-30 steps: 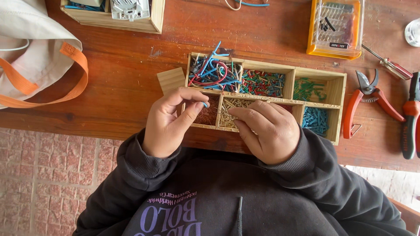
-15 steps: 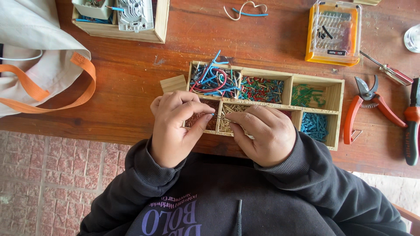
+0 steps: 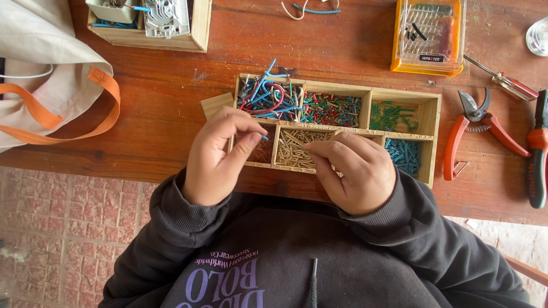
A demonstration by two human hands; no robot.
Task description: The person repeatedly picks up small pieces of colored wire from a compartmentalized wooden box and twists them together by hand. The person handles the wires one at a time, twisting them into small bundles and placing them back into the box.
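A flat rectangular yellow plastic case with a clear lid point(image 3: 429, 35), bearing a small dark label strip point(image 3: 432, 58) along its near edge, is seen at the far right of the reddish-brown wooden worktop point(image 3: 171, 108); no signs or screens are visible.

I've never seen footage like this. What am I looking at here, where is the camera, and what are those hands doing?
There is no machine here: a person works with two bare hands, and the single camera sits on their head, looking straight down, so you see their dark sweatshirt at the bottom. On the wooden table lies a wooden tray split into compartments of sorted bits: tangled wires, red, green, blue, tan and copper-coloured pieces. The left hand pinches a small blue piece over the tray. The right hand rests at the tan compartment; what it holds is hidden. Nearby are red shears, pliers, a screwdriver, an orange case and a cloth bag.
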